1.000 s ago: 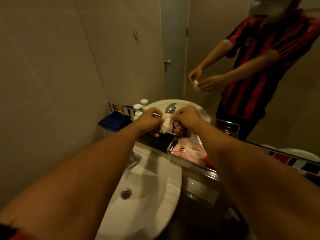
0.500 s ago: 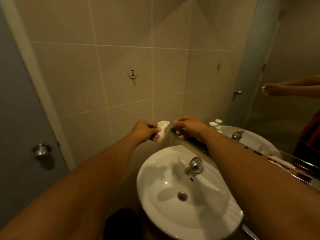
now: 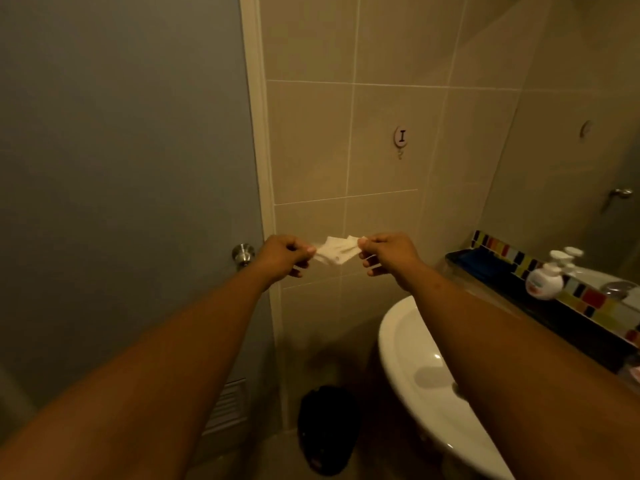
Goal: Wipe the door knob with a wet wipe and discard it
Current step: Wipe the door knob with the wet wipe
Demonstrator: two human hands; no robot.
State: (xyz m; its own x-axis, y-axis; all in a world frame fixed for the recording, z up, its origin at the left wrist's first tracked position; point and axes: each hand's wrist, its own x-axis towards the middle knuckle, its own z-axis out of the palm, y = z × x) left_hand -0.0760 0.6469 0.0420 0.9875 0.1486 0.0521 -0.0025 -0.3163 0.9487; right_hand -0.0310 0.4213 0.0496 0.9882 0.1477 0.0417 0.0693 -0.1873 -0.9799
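Both arms reach out in front of the person. The left hand (image 3: 284, 258) pinches one end of the wet wipe (image 3: 335, 253) with its fingers closed on it. The right hand (image 3: 388, 255) pinches the other end the same way. The white wipe is stretched out between the two hands, up in the air in front of the tiled wall (image 3: 381, 140). It looks a bit crumpled and partly opened.

The door knob (image 3: 243, 254) is shiny and round. It sits on the grey door (image 3: 121, 168), just beside the left hand, on its left. The wipe is not touching the knob.

A white sink (image 3: 412, 362) is low on the right. A dark bin (image 3: 327, 427) stands on the floor between the door and the sink. A white soap bottle (image 3: 544, 280) sits on the shelf by the mirror
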